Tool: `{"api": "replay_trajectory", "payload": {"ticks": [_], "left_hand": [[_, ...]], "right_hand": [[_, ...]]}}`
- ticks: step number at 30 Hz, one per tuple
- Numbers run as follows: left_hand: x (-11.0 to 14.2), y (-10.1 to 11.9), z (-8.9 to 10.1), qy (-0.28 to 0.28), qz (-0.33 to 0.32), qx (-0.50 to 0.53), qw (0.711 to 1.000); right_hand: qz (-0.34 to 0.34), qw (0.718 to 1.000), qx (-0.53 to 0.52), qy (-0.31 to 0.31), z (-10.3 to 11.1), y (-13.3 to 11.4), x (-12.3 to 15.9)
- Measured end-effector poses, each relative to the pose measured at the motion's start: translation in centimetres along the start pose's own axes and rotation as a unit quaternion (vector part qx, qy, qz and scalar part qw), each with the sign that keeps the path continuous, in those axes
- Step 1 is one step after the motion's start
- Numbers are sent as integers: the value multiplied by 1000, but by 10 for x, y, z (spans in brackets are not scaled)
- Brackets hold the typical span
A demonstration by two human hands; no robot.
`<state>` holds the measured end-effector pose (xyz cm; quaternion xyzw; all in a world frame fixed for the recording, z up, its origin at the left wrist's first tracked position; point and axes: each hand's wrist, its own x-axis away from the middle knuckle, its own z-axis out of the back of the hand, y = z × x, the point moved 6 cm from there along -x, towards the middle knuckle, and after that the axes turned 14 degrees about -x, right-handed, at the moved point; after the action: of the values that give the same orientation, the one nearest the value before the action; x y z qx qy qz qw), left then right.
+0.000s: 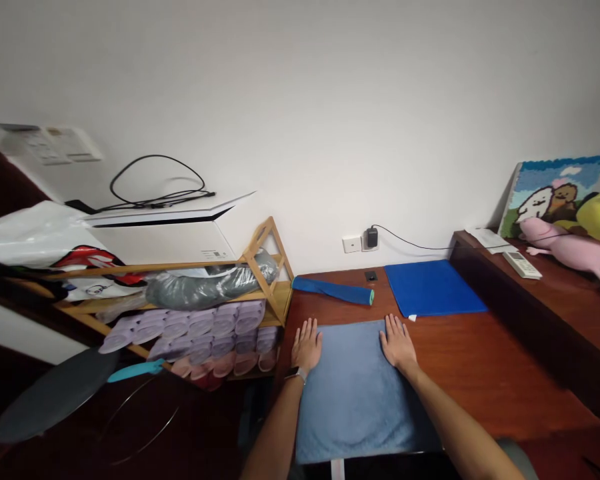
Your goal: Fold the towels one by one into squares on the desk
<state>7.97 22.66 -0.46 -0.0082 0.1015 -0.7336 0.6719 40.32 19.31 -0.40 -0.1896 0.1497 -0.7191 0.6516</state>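
A grey-blue cloth [353, 387] lies spread on the brown wooden table [485, 373], its near edge reaching the table's front with a white tag below. My left hand [307, 347] rests flat at its far left corner, fingers stretched out, a watch on the wrist. At the far right corner my right hand [398, 343] lies flat too, palm down, partly on the cloth. Beyond my hands sits a rolled blue cloth [334, 291] with a green edge. A bright blue folded cloth [433, 288] with a small white tag lies to its right.
On the left stands a wooden rack [275, 293] with several purple and pink slippers [200, 323], and a white box [165, 240] on top. A black plug [372, 236] is in the wall socket. On the raised right ledge are a remote control [522, 265] and a pink plush toy [570, 250].
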Motion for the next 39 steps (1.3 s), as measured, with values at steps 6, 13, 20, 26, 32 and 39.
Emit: {"api": "replay_trajectory", "payload": {"ticks": [6, 13, 20, 26, 32, 39], "left_hand": [[0, 4, 7, 33, 5, -1, 999], [23, 137, 59, 101, -122, 73, 985], [82, 148, 40, 52, -123, 71, 989], [127, 10, 18, 72, 36, 1, 997], [159, 12, 66, 198, 42, 28, 979], [174, 123, 56, 239, -189, 39, 952]], "right_hand": [[-4, 1000, 2, 0, 3, -3, 2], [0, 1000, -2, 1, 6, -5, 3], [17, 1000, 3, 13, -4, 0, 3], [6, 1000, -8, 4, 0, -4, -1], [57, 995, -66, 41, 35, -16, 37], [344, 921, -48, 177, -30, 40, 159]]}}
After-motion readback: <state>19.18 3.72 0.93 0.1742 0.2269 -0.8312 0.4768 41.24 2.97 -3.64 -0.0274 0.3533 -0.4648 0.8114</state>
